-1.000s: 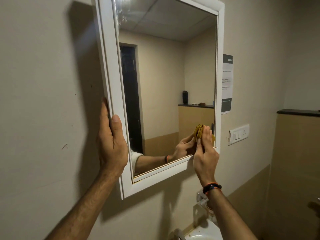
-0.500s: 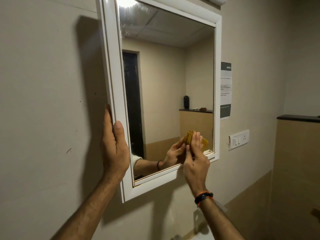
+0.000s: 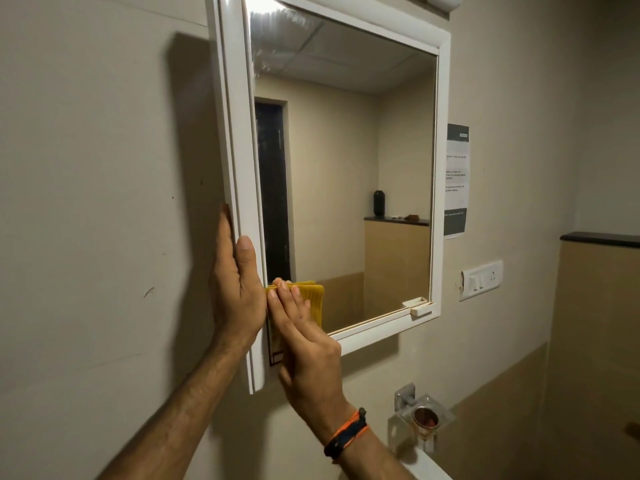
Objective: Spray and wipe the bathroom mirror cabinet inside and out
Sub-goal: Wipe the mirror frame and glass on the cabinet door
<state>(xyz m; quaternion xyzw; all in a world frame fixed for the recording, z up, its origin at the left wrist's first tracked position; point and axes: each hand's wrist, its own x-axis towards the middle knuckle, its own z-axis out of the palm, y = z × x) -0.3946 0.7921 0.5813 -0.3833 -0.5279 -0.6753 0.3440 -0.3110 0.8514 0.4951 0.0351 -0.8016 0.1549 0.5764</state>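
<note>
The white-framed mirror cabinet (image 3: 239,140) hangs on the beige wall, its door closed. My left hand (image 3: 235,289) holds the cabinet's left edge, thumb on the front frame and fingers behind the side. My right hand (image 3: 304,344) presses a folded yellow cloth (image 3: 313,299) flat against the glass (image 3: 346,168) at the mirror's lower left corner, fingers straight. Streaks show on the glass near the top left. No spray bottle is in view.
A small white handle tab (image 3: 420,310) sits at the frame's lower right. A paper notice (image 3: 456,178) and a switch plate (image 3: 481,279) are on the wall to the right. A clear wall holder (image 3: 424,419) and a white basin rim (image 3: 429,465) lie below.
My right hand has slid the cloth leftward along the bottom of the glass, from the lower right corner to the lower left. My left hand keeps its hold on the frame.
</note>
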